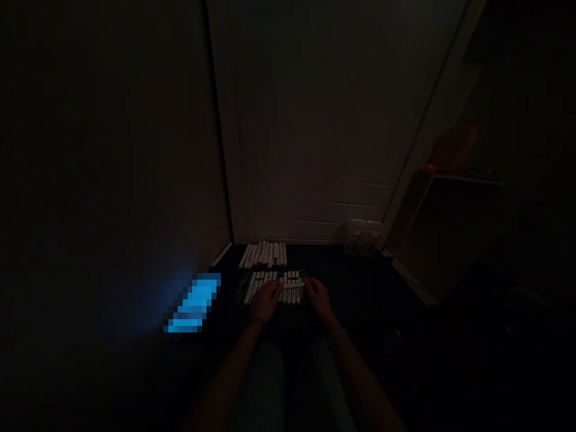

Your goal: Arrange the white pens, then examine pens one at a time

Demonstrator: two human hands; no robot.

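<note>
A white marker [293,285] lies level between my two hands, one end at each. My left hand [265,300] is closed on its left end, with the fingertips pinched together. At its right end my right hand [317,297] is closed too, fingers curled. Beneath and around them runs a row of white markers [291,296] with coloured bands, side by side on the dark tabletop. Behind that row lies a second group of white markers [263,255], some with red ends. Dim light hides the finer finger detail.
To the left glows a blue pixelated screen [194,305]. Two clear containers [362,237] stand at the back right against a pale wall panel [315,120]. A shelf unit [423,228] with reddish things on top is at the right. My knees are below the table's front edge.
</note>
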